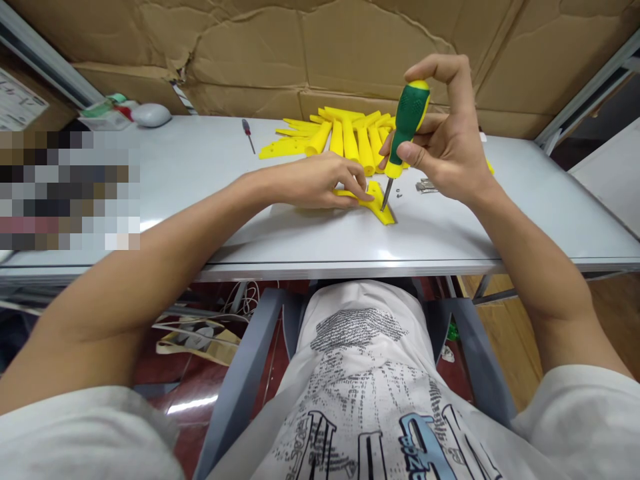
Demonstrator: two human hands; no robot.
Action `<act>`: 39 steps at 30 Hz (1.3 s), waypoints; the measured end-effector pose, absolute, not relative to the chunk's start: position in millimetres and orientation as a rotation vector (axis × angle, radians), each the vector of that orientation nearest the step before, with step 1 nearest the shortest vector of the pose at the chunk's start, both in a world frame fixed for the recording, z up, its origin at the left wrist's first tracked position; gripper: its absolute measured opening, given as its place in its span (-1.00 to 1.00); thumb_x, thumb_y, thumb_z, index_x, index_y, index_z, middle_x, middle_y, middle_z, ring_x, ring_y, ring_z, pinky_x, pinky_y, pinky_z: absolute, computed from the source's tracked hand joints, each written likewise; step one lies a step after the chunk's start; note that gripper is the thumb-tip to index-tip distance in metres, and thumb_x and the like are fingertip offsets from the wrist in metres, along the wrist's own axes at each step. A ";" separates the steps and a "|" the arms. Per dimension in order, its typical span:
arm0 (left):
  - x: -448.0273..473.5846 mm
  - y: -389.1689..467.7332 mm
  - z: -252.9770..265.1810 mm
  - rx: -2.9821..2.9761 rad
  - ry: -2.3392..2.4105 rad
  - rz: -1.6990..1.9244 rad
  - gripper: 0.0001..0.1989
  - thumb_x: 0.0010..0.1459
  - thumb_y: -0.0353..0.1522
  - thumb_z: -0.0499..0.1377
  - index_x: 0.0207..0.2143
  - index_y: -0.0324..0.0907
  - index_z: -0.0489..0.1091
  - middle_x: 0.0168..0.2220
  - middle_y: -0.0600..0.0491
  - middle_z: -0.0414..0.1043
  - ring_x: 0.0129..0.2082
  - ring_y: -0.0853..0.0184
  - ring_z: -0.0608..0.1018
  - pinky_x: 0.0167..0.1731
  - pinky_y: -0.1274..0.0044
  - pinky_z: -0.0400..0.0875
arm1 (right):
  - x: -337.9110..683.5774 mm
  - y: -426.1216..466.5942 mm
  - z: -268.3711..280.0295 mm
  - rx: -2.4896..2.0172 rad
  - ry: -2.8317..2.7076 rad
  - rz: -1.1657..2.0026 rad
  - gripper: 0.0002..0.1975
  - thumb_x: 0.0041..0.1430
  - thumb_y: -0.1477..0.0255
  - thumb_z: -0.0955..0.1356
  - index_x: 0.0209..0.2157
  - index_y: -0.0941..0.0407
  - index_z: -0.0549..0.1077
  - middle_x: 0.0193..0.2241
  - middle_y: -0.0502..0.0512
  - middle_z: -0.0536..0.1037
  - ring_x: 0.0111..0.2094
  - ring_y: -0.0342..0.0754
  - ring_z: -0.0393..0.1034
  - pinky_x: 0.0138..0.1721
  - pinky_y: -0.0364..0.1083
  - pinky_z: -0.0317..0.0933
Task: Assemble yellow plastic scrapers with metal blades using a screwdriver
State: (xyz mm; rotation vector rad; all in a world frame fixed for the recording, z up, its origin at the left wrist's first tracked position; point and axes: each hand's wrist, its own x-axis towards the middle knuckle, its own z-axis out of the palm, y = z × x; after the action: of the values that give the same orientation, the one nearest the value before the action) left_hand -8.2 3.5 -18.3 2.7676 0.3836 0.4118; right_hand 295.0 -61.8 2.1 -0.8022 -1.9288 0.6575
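Observation:
A yellow Y-shaped plastic part (383,215) lies on the white table. My left hand (325,181) grips its stem and holds it against the tabletop. In my right hand (450,143) is a green and yellow screwdriver (411,117), tilted, its handle pinched between thumb and fingers with the index finger arched over the butt. The metal tip reaches down to one arm of the yellow part; whether a screw sits under it is too small to tell. Just right of the part are a few tiny screws (399,193).
Behind my hands lies a pile of yellow plastic parts (350,133). A small screwdriver (248,135) is to their left, with a white computer mouse (151,115) farther left. Small metal pieces (426,186) lie by my right wrist. Cardboard (260,53) lines the back.

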 end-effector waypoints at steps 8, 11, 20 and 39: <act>-9.1 1.2 -15.8 2.798 0.440 0.351 -0.67 0.71 -0.13 0.35 0.26 0.16 0.94 0.22 -0.02 0.86 0.02 0.19 0.78 0.09 0.43 0.48 | 290.4 -36.8 -14.7 -0.507 -1.816 0.657 -0.01 0.16 -0.22 0.85 0.35 -0.23 0.41 0.60 0.05 0.47 -0.09 0.03 0.80 0.00 0.13 0.87; -9.5 -0.3 -13.1 2.806 0.438 0.322 -0.67 0.74 -0.14 0.34 0.28 0.18 0.93 0.25 -0.01 0.84 0.04 0.20 0.78 0.13 0.43 0.48 | 289.7 -33.9 -16.7 -0.477 -1.837 0.668 -0.05 0.22 -0.31 0.80 0.35 -0.25 0.41 0.58 0.04 0.46 -0.10 0.02 0.80 0.00 0.12 0.89; -7.3 0.5 -14.5 2.854 0.470 0.299 -0.65 0.77 -0.15 0.31 0.31 0.18 0.92 0.26 -0.01 0.85 0.09 0.19 0.79 0.16 0.46 0.51 | 297.3 -27.1 -18.3 -0.468 -1.863 0.760 0.00 0.21 -0.23 0.84 0.41 -0.30 0.37 0.03 -0.01 0.71 -0.04 0.19 0.86 0.02 0.21 0.87; -7.1 -8.0 -5.1 2.838 0.509 0.251 -0.65 0.71 -0.26 0.32 0.27 0.12 0.92 0.27 -0.01 0.83 0.14 0.15 0.81 0.19 0.43 0.55 | 303.6 -31.9 -5.6 -0.457 -1.902 0.999 0.19 -0.03 -0.17 0.94 0.39 -0.18 0.36 0.28 0.05 0.76 0.26 0.21 0.87 0.17 0.08 0.87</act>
State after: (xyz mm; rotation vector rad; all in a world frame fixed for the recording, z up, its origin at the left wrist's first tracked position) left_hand -7.1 -8.0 -5.1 2.8378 0.5086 0.2509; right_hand 303.6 -31.9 -5.6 -0.4566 -1.9016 0.9994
